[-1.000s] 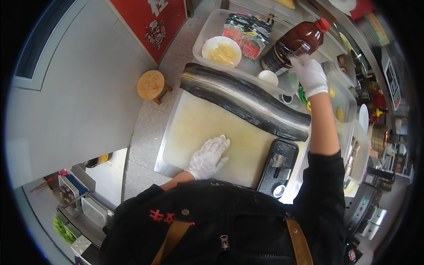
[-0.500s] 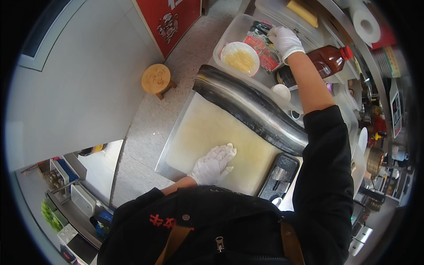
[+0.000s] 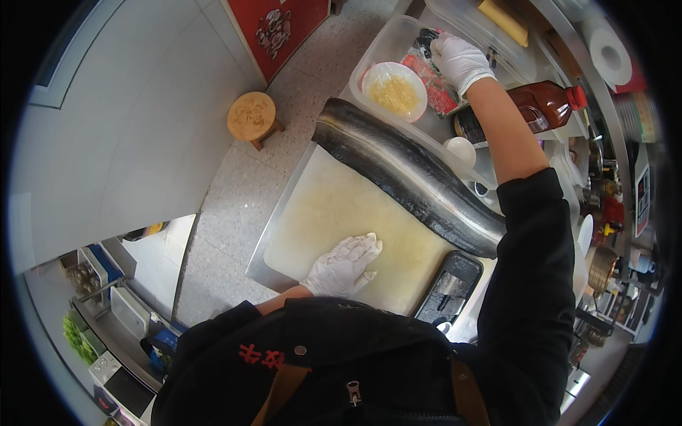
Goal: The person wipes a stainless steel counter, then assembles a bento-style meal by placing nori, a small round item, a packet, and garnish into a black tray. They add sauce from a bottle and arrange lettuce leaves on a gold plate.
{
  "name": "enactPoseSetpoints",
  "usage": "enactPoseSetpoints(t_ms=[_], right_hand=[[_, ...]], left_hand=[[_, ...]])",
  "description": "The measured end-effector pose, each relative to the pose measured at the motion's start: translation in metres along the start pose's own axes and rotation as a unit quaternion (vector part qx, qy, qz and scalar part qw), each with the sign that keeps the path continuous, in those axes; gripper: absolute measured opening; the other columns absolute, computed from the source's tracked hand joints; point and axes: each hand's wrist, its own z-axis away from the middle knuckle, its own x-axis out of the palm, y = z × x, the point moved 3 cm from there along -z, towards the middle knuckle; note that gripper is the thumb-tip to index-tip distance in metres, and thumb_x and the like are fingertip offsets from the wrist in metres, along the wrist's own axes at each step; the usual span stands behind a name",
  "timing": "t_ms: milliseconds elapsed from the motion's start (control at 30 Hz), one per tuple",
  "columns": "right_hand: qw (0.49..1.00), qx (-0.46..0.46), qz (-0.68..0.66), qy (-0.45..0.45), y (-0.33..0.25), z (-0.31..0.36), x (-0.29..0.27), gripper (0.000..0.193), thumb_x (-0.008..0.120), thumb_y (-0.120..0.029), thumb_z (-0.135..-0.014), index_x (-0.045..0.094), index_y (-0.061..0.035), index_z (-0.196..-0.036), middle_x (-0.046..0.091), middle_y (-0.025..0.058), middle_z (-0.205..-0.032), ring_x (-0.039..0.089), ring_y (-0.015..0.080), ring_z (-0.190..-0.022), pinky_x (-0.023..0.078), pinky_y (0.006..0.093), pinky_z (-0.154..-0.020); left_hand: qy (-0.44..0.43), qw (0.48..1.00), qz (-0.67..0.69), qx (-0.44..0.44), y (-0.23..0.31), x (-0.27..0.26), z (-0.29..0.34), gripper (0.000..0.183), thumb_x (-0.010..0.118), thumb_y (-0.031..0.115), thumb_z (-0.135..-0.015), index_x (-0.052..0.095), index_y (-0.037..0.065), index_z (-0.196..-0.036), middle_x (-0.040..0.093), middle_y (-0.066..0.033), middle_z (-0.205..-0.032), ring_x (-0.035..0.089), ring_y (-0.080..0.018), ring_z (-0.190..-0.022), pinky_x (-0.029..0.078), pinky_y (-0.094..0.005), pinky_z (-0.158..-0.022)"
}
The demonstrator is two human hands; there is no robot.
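Note:
My left hand (image 3: 344, 264), in a white glove, rests on the pale cutting board (image 3: 320, 199), fingers stretched out and nothing held. Reaching into a clear plastic bin (image 3: 360, 71), my gloved right hand (image 3: 460, 60) has its fingers bent together over red-and-black packets (image 3: 442, 92). Whatever lies inside its grip is hidden. Beside the packets sits a white bowl (image 3: 419, 106) of pale yellow shreds. A long dark, glossy piece with a silvery middle band (image 3: 408, 167) lies along the board's far right side.
A black tray (image 3: 449, 287) lies at the board's near right corner. Under my right forearm stand a bottle of dark red-brown liquid (image 3: 543, 106) with a red cap and a small white cup (image 3: 460, 151). A wooden stool (image 3: 252, 116) is on the floor at left.
My right hand stays over the packets and has shifted slightly, its fingers deeper among them. The view has swung a little. My left hand keeps its place on the board.

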Motion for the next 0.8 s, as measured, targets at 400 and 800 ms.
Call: enactPoseSetpoints(t_ms=[400, 800], right_hand=[[0.995, -0.012, -0.006, 0.101, 0.003, 0.02, -0.039, 0.021, 0.064, -0.02, -0.088, 0.067, -0.0054, -0.103, 0.065, 0.0223, -0.106, 0.061, 0.041, -0.105, 0.049, 0.0456, -0.089], [0.979, -0.004, 0.014, 0.205, 0.007, 0.044, -0.073, 0.023, 0.062, -0.022, -0.09, 0.069, -0.0061, -0.106, 0.064, 0.0179, -0.112, 0.061, 0.0366, -0.11, 0.05, 0.0453, -0.094]], left_hand=[[-0.006, 1.0, -0.006, 0.004, 0.001, -0.002, 0.0, 0.056, 0.063, 0.03, -0.091, 0.05, 0.006, -0.141, 0.054, -0.0192, -0.14, 0.052, -0.0314, -0.13, 0.039, -0.0424, -0.112], [-0.024, 0.999, 0.008, 0.024, -0.002, 0.0, 0.006, 0.055, 0.06, 0.033, -0.094, 0.049, 0.009, -0.143, 0.05, -0.0174, -0.145, 0.047, -0.0306, -0.135, 0.032, -0.0446, -0.117]])
